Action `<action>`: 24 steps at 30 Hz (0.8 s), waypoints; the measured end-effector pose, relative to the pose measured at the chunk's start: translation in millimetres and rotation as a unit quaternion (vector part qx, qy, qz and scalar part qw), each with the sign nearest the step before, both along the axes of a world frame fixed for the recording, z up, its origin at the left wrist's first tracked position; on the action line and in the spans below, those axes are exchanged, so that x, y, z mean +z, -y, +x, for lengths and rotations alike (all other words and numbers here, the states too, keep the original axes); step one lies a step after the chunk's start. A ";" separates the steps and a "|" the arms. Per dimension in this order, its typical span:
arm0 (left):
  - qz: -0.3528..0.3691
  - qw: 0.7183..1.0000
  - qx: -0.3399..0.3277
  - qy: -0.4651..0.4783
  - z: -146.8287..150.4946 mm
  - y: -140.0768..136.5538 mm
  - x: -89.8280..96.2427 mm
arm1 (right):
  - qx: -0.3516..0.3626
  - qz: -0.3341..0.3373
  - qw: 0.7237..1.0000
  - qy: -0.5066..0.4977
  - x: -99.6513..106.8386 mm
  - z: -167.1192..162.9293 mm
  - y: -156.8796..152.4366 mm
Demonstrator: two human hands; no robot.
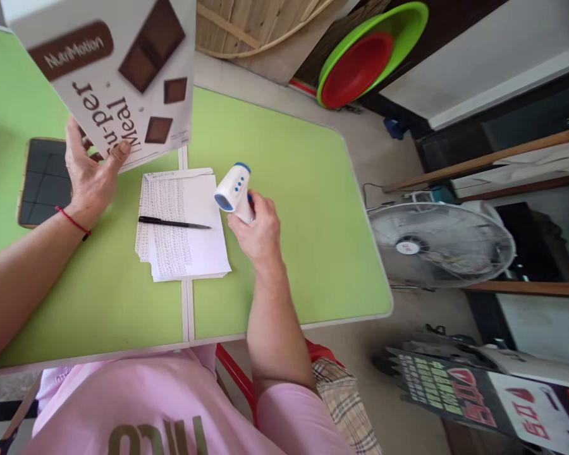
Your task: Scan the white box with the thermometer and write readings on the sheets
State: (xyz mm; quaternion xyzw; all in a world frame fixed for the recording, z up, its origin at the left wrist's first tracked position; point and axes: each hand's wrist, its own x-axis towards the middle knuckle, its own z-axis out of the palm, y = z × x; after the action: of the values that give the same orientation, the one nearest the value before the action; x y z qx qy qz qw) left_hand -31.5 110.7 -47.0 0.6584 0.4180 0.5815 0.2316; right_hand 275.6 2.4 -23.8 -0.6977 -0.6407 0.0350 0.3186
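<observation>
My left hand [92, 170] grips the lower edge of a white NutriMotion meal box [146, 110] printed with chocolate pieces, thumb on its front. The box is raised above the table and its top runs out of view. In my right hand [260, 230] is a white and blue infrared thermometer [234, 188], held by its handle. Its wide blue-rimmed end points to the left, above the right edge of some handwritten papers [203, 253]. A black pen [175, 222] lies across these sheets. Beside my left wrist rests a dark tablet-like device [45, 180], partly covered by the hand.
The green folding table [303, 253] has a pale seam down its middle. Past its right end stands a large fan [436, 246]. Green [408, 31] and red basins [360, 69] lean at the back. A red stool [239, 376] is beneath the near edge.
</observation>
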 end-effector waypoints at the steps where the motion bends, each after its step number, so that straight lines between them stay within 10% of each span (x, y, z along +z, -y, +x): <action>1: 0.017 1.000 0.016 0.018 3.5 4.1 5.3 | 0.011 0.051 0.997 -0.048 1.8 -4.8 2.0; 5: 0.015 0.999 0.031 0.023 18.5 23.1 19.1 | 0.076 0.142 0.953 -0.258 10.3 -32.7 17.8; 17: -0.101 0.993 -0.001 -0.068 24.7 42.9 14.4 | 0.182 -0.069 0.805 -0.561 12.6 -67.0 27.5; 24: -0.140 0.987 -0.044 -0.069 27.1 46.5 29.6 | 0.164 -0.098 0.800 -0.569 6.1 -69.3 31.8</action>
State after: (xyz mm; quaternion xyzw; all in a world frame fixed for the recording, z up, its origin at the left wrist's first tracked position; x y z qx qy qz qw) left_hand -4.4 64.2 -17.3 0.6756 0.4813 0.4594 0.3176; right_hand 206.3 -29.4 -17.7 -0.4640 -0.4422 0.5403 0.5452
